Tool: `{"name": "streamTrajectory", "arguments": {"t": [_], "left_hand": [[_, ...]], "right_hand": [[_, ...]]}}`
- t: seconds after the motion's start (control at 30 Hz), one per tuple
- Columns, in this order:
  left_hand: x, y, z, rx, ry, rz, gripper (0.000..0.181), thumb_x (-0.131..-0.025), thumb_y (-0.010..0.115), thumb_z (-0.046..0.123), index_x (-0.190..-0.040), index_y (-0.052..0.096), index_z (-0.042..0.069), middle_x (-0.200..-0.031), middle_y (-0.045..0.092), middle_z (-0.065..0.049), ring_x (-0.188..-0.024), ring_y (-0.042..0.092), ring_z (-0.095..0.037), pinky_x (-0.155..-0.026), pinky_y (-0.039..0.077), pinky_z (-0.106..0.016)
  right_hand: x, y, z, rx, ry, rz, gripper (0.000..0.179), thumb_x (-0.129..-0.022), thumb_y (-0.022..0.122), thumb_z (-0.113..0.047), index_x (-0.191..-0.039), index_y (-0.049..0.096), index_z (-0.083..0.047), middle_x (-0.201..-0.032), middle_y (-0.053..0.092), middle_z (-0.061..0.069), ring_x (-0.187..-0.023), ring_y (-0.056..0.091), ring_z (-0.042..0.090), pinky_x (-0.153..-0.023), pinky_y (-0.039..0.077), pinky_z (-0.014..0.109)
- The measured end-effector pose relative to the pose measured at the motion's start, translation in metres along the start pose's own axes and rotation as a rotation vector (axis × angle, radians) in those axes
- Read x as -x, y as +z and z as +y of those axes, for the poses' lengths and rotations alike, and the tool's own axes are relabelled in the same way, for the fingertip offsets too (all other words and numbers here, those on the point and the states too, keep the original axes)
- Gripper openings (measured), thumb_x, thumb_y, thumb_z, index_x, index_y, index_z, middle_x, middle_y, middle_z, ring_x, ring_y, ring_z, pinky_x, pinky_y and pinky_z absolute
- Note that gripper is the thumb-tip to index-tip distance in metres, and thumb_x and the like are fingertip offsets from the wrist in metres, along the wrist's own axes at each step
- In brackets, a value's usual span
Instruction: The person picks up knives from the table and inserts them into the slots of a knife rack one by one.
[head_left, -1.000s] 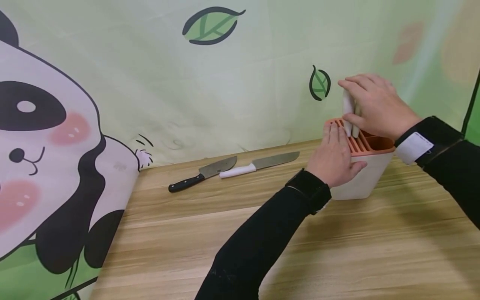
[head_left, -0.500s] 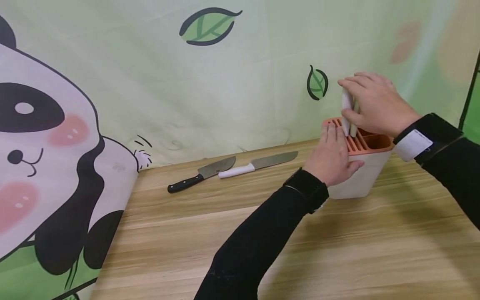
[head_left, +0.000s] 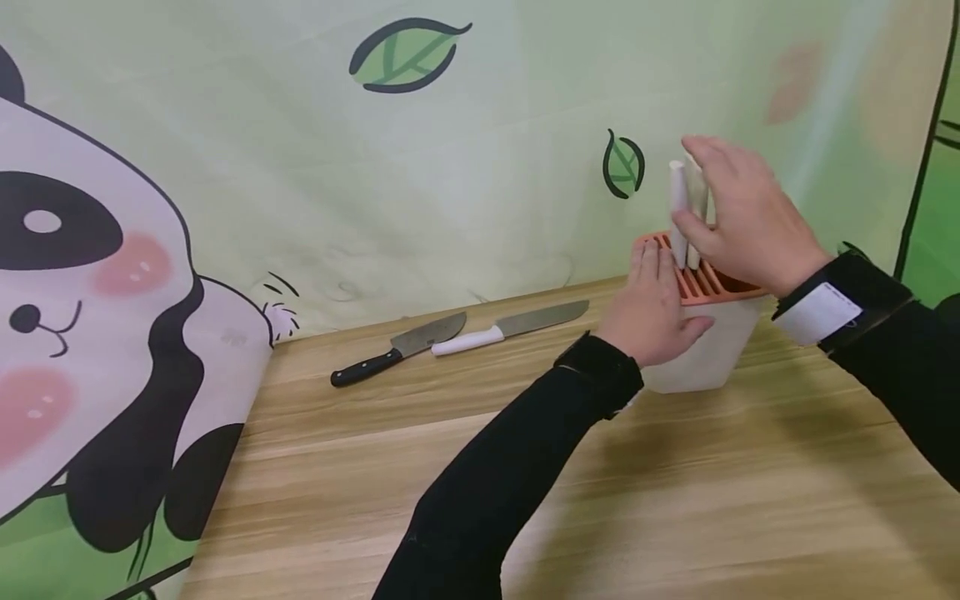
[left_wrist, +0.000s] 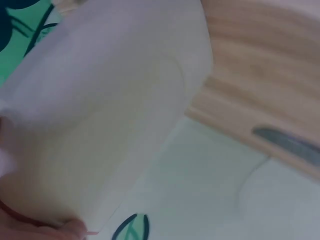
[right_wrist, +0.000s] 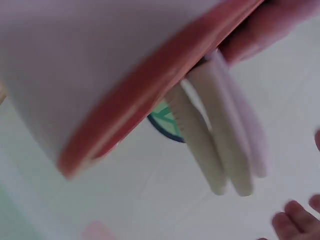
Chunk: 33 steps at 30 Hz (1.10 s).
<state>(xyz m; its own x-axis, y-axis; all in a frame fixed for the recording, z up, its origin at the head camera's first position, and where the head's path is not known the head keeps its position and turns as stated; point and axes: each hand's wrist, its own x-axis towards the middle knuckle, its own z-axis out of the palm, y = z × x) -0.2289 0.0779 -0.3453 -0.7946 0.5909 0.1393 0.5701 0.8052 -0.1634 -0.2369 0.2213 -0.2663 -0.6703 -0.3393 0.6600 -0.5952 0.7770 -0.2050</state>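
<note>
A white knife block (head_left: pixel 693 362) with an orange slotted top stands at the right of the table. Knife handles rise upright from its slots: a white one (head_left: pixel 678 196) and a cream one (head_left: pixel 700 229); the right wrist view shows three handles (right_wrist: pixel 222 130) side by side. Blades are hidden inside. My left hand (head_left: pixel 647 312) rests with straight fingers on the block's top, thumb against its front wall (left_wrist: pixel 120 115). My right hand (head_left: pixel 757 212), fingers extended and spread from the thumb, is beside the handles, its fingertips (right_wrist: pixel 295 220) apart from them in the right wrist view.
On the wooden table (head_left: pixel 337 467), a black-handled knife (head_left: pixel 367 367) and a white-handled knife (head_left: pixel 468 340) lie left of the block, their blade and handle overlapping. A printed cloth backdrop (head_left: pixel 525 167) rises behind the table's back edge.
My right hand has loosened from the knife handles, its fingers straightening and drawing off to the right, baring the white handle's top. The left hand stays on the block; the head view shifts slightly.
</note>
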Motion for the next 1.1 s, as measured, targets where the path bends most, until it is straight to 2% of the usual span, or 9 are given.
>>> {"name": "streamTrajectory", "arguments": {"t": [0.1, 0.2, 0.33, 0.43, 0.53, 0.63, 0.77, 0.93, 1.1], "left_hand": [[0.010, 0.004, -0.011, 0.151, -0.015, 0.063, 0.098, -0.091, 0.041, 0.064, -0.150, 0.007, -0.007, -0.158, 0.005, -0.022, -0.146, -0.004, -0.028, -0.114, -0.007, -0.029], [0.028, 0.006, -0.027, 0.250, -0.020, 0.121, 0.098, -0.092, 0.046, 0.060, -0.150, 0.006, -0.006, -0.158, 0.004, -0.021, -0.146, -0.004, -0.026, -0.114, -0.006, -0.028], [0.065, 0.012, -0.053, 0.290, -0.004, 0.175, 0.092, -0.093, 0.049, 0.055, -0.150, 0.013, -0.007, -0.157, 0.012, -0.023, -0.146, 0.003, -0.028, -0.115, 0.001, -0.029], [0.097, 0.024, -0.070, 0.273, 0.016, 0.174, 0.086, -0.093, 0.054, 0.051, -0.148, 0.022, -0.007, -0.153, 0.023, -0.024, -0.144, 0.014, -0.034, -0.117, 0.009, -0.035], [0.130, 0.041, -0.084, 0.256, -0.002, 0.090, 0.082, -0.092, 0.055, 0.052, -0.147, 0.028, -0.003, -0.149, 0.031, -0.021, -0.141, 0.024, -0.036, -0.116, 0.017, -0.041], [0.161, 0.060, -0.099, 0.232, -0.053, -0.045, 0.082, -0.090, 0.055, 0.056, -0.146, 0.032, 0.001, -0.148, 0.034, -0.020, -0.138, 0.029, -0.038, -0.113, 0.023, -0.047], [0.194, 0.083, -0.121, 0.258, -0.139, -0.211, 0.090, -0.085, 0.056, 0.066, -0.147, 0.035, 0.005, -0.150, 0.030, -0.022, -0.137, 0.030, -0.040, -0.108, 0.027, -0.056], [0.219, 0.107, -0.137, 0.297, -0.224, -0.334, 0.107, -0.072, 0.054, 0.082, -0.151, 0.030, 0.014, -0.154, 0.022, -0.023, -0.138, 0.023, -0.046, -0.101, 0.030, -0.066], [0.232, 0.125, -0.140, 0.253, -0.248, -0.418, 0.117, -0.063, 0.046, 0.092, -0.154, 0.024, 0.021, -0.156, 0.017, -0.022, -0.139, 0.018, -0.049, -0.093, 0.035, -0.069]], "right_hand": [[0.008, 0.000, -0.015, -0.035, -0.013, 0.077, 0.065, -0.085, 0.069, -0.005, -0.142, 0.040, 0.001, -0.138, 0.045, 0.024, -0.124, 0.041, 0.042, -0.105, 0.034, 0.054], [0.018, 0.002, -0.029, -0.050, -0.085, 0.110, 0.060, -0.082, 0.070, -0.002, -0.136, 0.047, 0.001, -0.123, 0.054, 0.022, -0.102, 0.051, 0.034, -0.084, 0.048, 0.045], [0.035, 0.010, -0.042, -0.065, -0.195, 0.095, 0.049, -0.084, 0.070, -0.010, -0.129, 0.053, 0.002, -0.107, 0.060, 0.019, -0.081, 0.055, 0.025, -0.061, 0.049, 0.039], [0.051, 0.021, -0.045, -0.098, -0.238, 0.050, 0.045, -0.085, 0.068, -0.014, -0.125, 0.056, 0.002, -0.104, 0.063, 0.016, -0.084, 0.061, 0.025, -0.063, 0.054, 0.043], [0.068, 0.037, -0.046, -0.128, -0.245, -0.031, 0.043, -0.084, 0.069, -0.014, -0.122, 0.058, 0.001, -0.100, 0.065, 0.012, -0.084, 0.063, 0.022, -0.066, 0.055, 0.040], [0.082, 0.057, -0.047, -0.147, -0.219, -0.139, 0.043, -0.081, 0.071, -0.009, -0.121, 0.059, 0.000, -0.098, 0.066, 0.009, -0.083, 0.063, 0.019, -0.068, 0.055, 0.037], [0.093, 0.086, -0.053, -0.143, -0.155, -0.322, 0.043, -0.085, 0.071, -0.015, -0.124, 0.059, -0.001, -0.108, 0.067, 0.011, -0.094, 0.064, 0.022, -0.079, 0.054, 0.040], [0.092, 0.129, -0.062, -0.122, -0.060, -0.549, 0.049, -0.089, 0.069, -0.026, -0.130, 0.055, -0.003, -0.125, 0.061, 0.014, -0.112, 0.059, 0.028, -0.092, 0.048, 0.044], [0.073, 0.171, -0.074, -0.110, 0.027, -0.676, 0.056, -0.091, 0.067, -0.030, -0.137, 0.050, -0.003, -0.131, 0.056, 0.019, -0.117, 0.055, 0.032, -0.098, 0.044, 0.045]]}}
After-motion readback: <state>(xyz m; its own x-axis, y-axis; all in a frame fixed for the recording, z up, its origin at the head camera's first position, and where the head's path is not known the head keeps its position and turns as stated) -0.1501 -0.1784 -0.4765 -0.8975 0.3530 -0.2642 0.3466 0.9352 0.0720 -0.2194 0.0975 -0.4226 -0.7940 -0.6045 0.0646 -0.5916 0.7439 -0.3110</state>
